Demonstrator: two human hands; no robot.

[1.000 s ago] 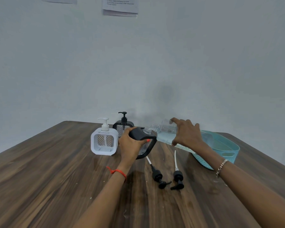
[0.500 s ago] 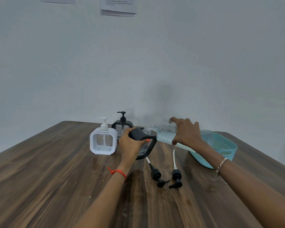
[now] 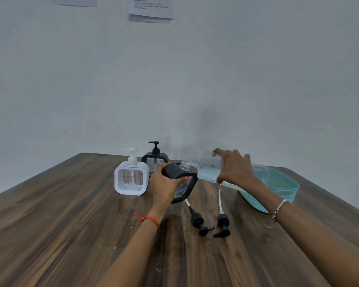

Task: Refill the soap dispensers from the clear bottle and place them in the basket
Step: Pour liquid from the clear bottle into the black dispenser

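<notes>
My left hand grips a black-framed soap dispenser with its pump off, tilted to the right on the table. My right hand holds the clear bottle on its side, its threaded neck at the dispenser's open mouth; pale blue liquid lies in the bottle's lower half. A white dispenser and a second black dispenser stand upright behind, both with pumps on. Two loose black pumps lie on the table in front. The teal basket sits at the right, partly behind my right forearm.
The wooden table runs back to a plain wall with two paper sheets pinned high up. Small wet spots mark the wood near the pumps and my right forearm.
Both hands hold the same pose, bottle neck at the dispenser mouth. Only the view has shifted slightly.
</notes>
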